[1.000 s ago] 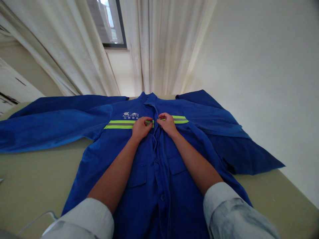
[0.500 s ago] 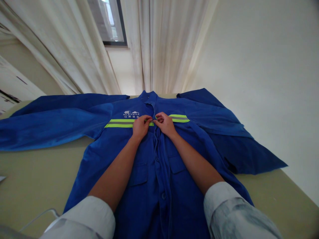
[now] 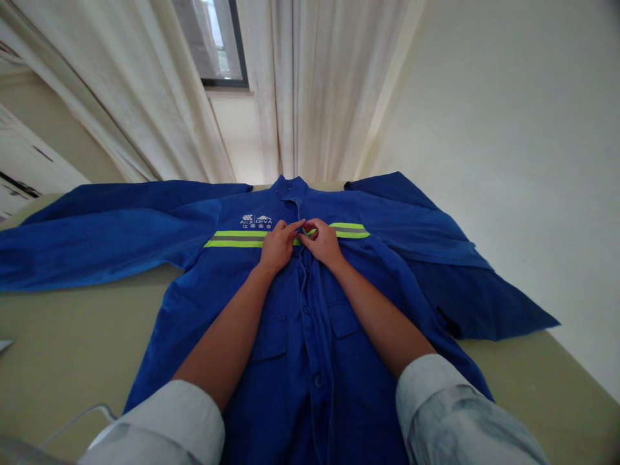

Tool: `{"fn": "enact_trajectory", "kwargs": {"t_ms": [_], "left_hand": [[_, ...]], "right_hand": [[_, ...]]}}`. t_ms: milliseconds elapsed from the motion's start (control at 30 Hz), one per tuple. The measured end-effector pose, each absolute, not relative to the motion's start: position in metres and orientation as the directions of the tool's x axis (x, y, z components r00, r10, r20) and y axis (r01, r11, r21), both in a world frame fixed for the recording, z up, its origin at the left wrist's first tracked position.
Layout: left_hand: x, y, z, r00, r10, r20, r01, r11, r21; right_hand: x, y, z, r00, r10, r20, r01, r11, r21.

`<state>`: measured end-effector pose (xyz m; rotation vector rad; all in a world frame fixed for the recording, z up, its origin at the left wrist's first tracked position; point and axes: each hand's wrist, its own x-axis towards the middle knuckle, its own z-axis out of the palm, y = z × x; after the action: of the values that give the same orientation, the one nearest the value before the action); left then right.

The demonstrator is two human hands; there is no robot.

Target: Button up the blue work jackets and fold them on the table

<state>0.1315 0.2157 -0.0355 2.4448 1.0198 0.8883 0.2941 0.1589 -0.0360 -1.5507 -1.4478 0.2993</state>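
- Nearest: my rolled pale sleeves, left (image 3: pixel 165 420) and right (image 3: pixel 465 413); thin pale cable (image 3: pixel 72 423) just beside the left one.
- Blue jacket (image 3: pixel 203 329) lies front up under both forearms, collar (image 3: pixel 290 186) at the far end. Two buttons visible down the placket: lower (image 3: pixel 318 381), upper (image 3: pixel 306 310).
- Containers: two jacket pockets, left flap (image 3: pixel 268 339), right flap (image 3: pixel 345 321), both down; contents hidden.
- Right hand (image 3: pixel 323 243): fingers pinching the placket at stripe height.
- Left hand (image 3: pixel 278 247): index straight, tip meeting the right fingertips; can't tell if it grips cloth.
- Yellow-green stripe (image 3: pixel 235 239) across the chest, white logo (image 3: pixel 256 221) just beyond it.
- Darker blue cloth (image 3: pixel 475 297) shows out from under the right jacket sleeve.
- Surface: dull green tabletop (image 3: pixel 72 349), carrying all that; small pale pointed item (image 3: pixel 4 345) at the left frame edge.
- Room: cream curtains (image 3: pixel 329 84), dark-framed window (image 3: pixel 208 42) between them, plain pale wall (image 3: pixel 513 129) right.
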Motion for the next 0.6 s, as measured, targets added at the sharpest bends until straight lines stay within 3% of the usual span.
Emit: {"fn": "enact_trajectory", "kwargs": {"t_ms": [267, 600], "left_hand": [[0.134, 0.216, -0.035, 0.497, 0.761, 0.417, 0.500, -0.644, 0.579], [0.133, 0.216, -0.033, 0.504, 0.771, 0.390, 0.499, -0.628, 0.598]], "right_hand": [[0.291, 0.153, -0.028, 0.209, 0.866, 0.454, 0.723, 0.176, -0.668], [0.294, 0.162, -0.040, 0.276, 0.895, 0.351, 0.728, 0.044, -0.684]]}}
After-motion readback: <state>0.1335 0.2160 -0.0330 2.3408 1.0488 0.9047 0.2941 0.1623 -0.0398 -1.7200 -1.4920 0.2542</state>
